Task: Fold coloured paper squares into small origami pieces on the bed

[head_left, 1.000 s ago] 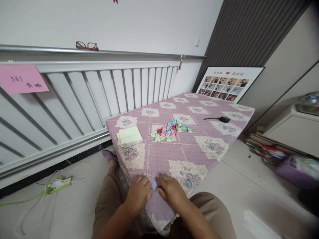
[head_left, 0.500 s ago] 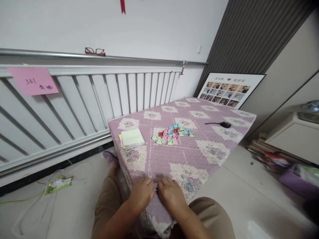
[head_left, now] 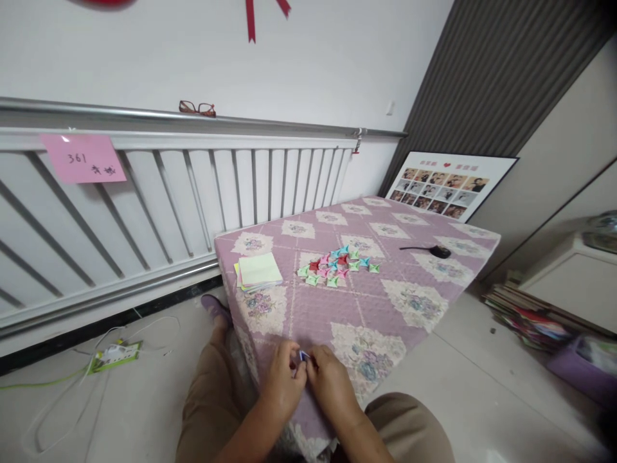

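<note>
A small folded piece of purple paper (head_left: 303, 355) is pinched between my two hands, low over the near end of the table. My left hand (head_left: 283, 376) has its fingers closed on the paper's left side. On its right side, my right hand (head_left: 330, 379) grips it with curled fingers, which hide much of it. Beyond my hands, several small folded paper pieces (head_left: 332, 264) in green, pink, red and blue form a cluster. A stack of square paper sheets (head_left: 259, 270), pale yellow on top, lies to the left of them.
The table (head_left: 347, 302) wears a purple floral cloth. A black spoon-like object (head_left: 439, 251) lies at its right. Behind stands a white radiator (head_left: 222, 186), with glasses (head_left: 197, 108) on the pipe above. Cables and a power strip (head_left: 116, 357) are on the floor at left.
My left hand has turned and its fingers have lifted, showing more of the purple paper. The camera view has shifted slightly, so the room appears lower and further right.
</note>
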`<state>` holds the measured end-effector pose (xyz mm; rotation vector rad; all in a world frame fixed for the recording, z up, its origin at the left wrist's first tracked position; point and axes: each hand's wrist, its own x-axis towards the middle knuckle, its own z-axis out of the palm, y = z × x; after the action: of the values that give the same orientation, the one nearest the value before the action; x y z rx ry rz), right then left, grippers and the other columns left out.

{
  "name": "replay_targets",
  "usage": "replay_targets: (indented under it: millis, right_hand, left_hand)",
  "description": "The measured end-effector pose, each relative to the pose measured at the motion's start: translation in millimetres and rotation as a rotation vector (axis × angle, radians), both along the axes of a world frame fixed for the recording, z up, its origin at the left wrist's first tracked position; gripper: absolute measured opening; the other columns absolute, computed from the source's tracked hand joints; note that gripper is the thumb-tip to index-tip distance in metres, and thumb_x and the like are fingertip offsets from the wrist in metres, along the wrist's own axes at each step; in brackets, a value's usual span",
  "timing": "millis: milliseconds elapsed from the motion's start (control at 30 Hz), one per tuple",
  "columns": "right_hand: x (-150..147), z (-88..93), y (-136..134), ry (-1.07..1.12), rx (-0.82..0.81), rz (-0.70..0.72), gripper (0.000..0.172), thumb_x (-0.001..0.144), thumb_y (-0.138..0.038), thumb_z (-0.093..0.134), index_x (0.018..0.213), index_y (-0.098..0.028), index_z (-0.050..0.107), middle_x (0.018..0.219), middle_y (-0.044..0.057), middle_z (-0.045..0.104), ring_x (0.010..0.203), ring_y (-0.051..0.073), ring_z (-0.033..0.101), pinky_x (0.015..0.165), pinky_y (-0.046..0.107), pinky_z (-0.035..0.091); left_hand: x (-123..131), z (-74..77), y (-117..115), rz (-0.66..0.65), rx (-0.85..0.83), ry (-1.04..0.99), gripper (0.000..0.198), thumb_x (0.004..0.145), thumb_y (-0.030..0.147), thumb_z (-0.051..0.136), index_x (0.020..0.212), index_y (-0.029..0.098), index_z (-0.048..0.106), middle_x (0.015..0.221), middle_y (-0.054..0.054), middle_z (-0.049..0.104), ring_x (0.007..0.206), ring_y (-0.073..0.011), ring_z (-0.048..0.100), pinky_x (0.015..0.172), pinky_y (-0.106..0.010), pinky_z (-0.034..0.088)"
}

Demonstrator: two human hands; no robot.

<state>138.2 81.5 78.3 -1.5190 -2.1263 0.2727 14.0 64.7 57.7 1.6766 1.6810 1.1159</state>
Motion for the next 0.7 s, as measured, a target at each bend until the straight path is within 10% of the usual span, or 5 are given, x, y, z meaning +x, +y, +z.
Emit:
replay_targets:
  millis: [700]
  right_hand:
    - [6,-25.8,-17,-0.045,0.040,0.051,0.014,0.076,-0.007,0.049,0.073,-0.020,0.054,0.074,0.002,0.057,0.074,0.018,0.054,0.067,0.028,0.038]
  left_hand:
    - [-14,-4.9,-11,-0.246,-0.073,0.459,0.027,0.083,0.003,0.037,0.090,0.021,0.057,0.095,-0.003,0.057,0.089,-0.0169,0.053,0.081,-0.029,0.042]
